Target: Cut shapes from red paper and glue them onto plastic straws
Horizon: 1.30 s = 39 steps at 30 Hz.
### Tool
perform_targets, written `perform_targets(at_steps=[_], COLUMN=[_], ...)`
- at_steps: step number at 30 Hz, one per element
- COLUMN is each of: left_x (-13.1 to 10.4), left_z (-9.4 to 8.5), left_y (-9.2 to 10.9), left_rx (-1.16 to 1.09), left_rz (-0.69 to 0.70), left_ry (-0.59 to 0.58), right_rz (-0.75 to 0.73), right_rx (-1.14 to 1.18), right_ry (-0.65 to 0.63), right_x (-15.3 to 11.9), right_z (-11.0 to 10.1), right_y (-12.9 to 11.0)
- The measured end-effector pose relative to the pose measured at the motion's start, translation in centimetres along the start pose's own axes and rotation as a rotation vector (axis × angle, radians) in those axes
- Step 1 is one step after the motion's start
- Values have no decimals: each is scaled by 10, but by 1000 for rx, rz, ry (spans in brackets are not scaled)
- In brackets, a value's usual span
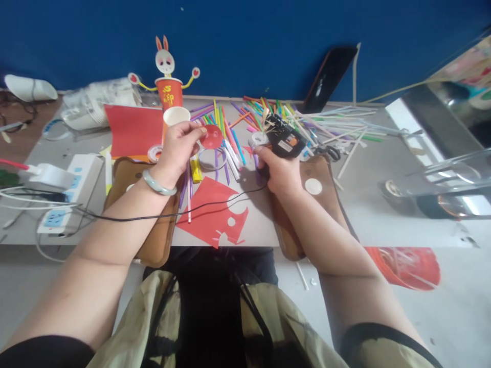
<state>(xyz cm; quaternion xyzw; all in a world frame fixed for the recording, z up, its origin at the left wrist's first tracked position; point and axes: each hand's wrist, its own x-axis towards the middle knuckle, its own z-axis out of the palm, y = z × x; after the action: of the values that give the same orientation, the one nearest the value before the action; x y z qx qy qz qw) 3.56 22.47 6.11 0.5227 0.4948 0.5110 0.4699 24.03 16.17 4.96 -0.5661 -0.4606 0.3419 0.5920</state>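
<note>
My left hand (179,144) pinches a round red paper disc (212,137) by its left edge, above the table. In my right hand (282,168) is a black hot glue gun (284,137), whose dark cord runs left across the table; strands of something pale cling to its top. The gun's nozzle is hard to make out. A white paper cup (176,115) stands just behind my left hand. Between and below my hands lies red paper (209,212) with round pieces cut from it. Behind is a red cup (169,92) with a rabbit head and two bent arms.
Coloured sticks (233,130) cover the table's back middle. A power strip (72,191) with plugs sits left. Two brown pads (153,240) lie under my forearms. A phone (330,76) leans on the blue wall. Scissors (329,152) lie right; a red bin (425,268) stands below.
</note>
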Motion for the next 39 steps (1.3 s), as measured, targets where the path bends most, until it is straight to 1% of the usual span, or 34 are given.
perform_targets(at_steps=[3, 6, 9, 13, 16, 19, 22, 27, 31, 33, 36, 39], left_x=[0, -3, -5, -3, -2, -3, -5, -10, -12, -11, -9, -9], left_z=[-2, -2, -1, -1, -1, 1, 4, 9, 8, 6, 0, -3], left_y=[-4, -6, -9, -12, -15, -15, -13, -13, -15, -16, -14, -11], left_rx=[-21, -7, 47, 135, 186, 242, 311, 421, 527, 621, 776, 817], left_rz=[-30, -114, -191, -270, -289, -295, -291, -228, -178, -82, 120, 312], left_ry=[-94, -219, -287, -330, -353, -352, -320, -276, -270, -246, -180, -101], right_rz=[-4, -1, 6, 46, 56, 50, 52, 42, 24, 25, 39, 31], right_rx=[47, 82, 116, 129, 128, 125, 115, 122, 128, 115, 90, 86], right_ry=[3, -3, -14, -33, -29, -37, -43, -38, -33, -30, -25, -13], right_x=[-1, 0, 0, 0, 0, -1, -1, 1, 2, 2, 2, 2], right_z=[0, 1, 1, 1, 1, 2, 2, 2, 1, 1, 0, 0], right_y=[-1, 0, 2, 3, 4, 4, 6, 8, 9, 8, 6, 4])
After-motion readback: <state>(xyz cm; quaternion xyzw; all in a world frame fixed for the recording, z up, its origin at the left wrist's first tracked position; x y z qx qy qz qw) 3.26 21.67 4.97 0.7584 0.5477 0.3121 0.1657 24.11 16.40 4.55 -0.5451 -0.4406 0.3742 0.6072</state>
